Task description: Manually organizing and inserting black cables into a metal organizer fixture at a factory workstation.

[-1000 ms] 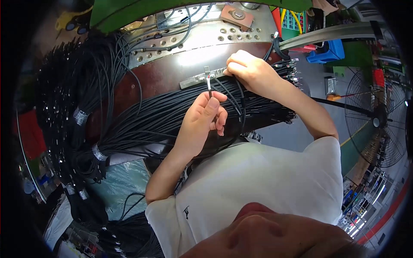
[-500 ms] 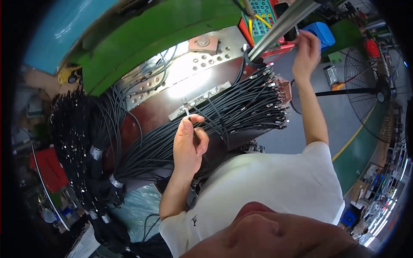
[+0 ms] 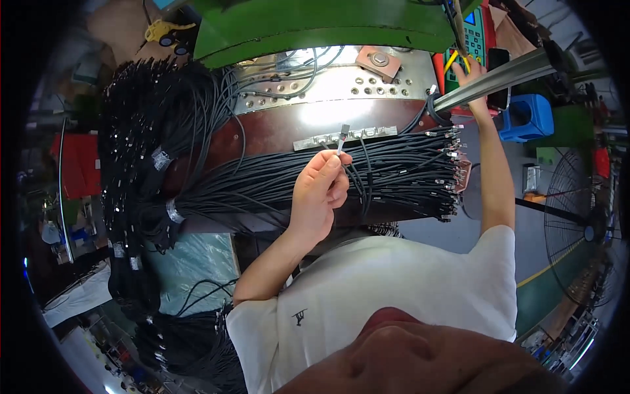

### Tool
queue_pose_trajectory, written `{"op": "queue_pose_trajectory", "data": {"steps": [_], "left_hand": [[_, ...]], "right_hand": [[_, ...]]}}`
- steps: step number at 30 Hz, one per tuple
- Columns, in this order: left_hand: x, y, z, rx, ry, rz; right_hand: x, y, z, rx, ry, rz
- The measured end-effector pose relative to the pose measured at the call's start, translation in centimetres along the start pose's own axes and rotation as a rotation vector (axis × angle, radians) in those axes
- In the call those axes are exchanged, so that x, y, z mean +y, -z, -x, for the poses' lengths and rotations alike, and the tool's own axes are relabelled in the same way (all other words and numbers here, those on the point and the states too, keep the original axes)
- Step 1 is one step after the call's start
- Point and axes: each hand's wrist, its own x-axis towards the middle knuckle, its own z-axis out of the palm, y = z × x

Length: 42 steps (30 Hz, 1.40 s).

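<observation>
My left hand (image 3: pixel 318 194), over the middle of the bench, pinches a thin cable between thumb and finger. The cable's flat grey connector (image 3: pixel 344 131) points away from me, just above a metal strip fixture (image 3: pixel 308 142). Under that hand lies a thick bundle of black cables (image 3: pixel 262 187), with their plug ends fanned out at the right. At the far right, my right hand (image 3: pixel 474 82) reaches past a metal post, its fingers spread at the yellow handles (image 3: pixel 450 62) of a hand tool beside a green keypad panel (image 3: pixel 474 43). The post and panel partly hide its grip.
A slanting metal post (image 3: pixel 505 80) crosses my right forearm's path. More black cables (image 3: pixel 131 144) hang over the left end. A green machine body (image 3: pixel 315 26) stands behind the perforated plate (image 3: pixel 282 102). To the right are a blue stool (image 3: pixel 531 118) and a black fan (image 3: pixel 571 217).
My right hand has gone from beside the post to the yellow-handled tool. My left hand still pinches the cable, its connector turned somewhat. The whole view has rotated and shifted.
</observation>
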Motion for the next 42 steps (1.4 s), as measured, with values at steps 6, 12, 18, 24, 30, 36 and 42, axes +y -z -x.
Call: {"op": "queue_pose_trajectory", "data": {"steps": [6, 12, 18, 24, 30, 36, 42], "left_hand": [[0.3, 0.4, 0.2, -0.025, 0.012, 0.091], [0.8, 0.9, 0.2, -0.012, -0.062, -0.084], [0.3, 0.5, -0.5, -0.037, -0.164, -0.19], [1.3, 1.6, 0.7, 0.01, -0.231, -0.33], [1.6, 1.6, 2.3, 0.138, -0.398, -0.736], [1.2, 2.2, 2.0, 0.204, -0.536, -0.832], [1.7, 2.0, 2.1, 0.181, -0.602, -0.997]], "right_hand": [[0.1, 6.3, 2.7, 0.349, 0.07, -0.195], [-7.1, 18.9, 12.5, 0.557, -0.217, -1.206], [-18.5, 19.5, 20.8, -1.052, 0.255, -1.578], [-22.6, 19.8, 17.0, -0.796, 0.63, -1.225], [-23.7, 18.0, 13.3, -0.12, 0.834, -0.325], [-24.2, 17.8, 13.5, -0.144, 0.799, -0.218], [-24.0, 18.2, 13.9, -0.122, 0.815, -0.196]]}}
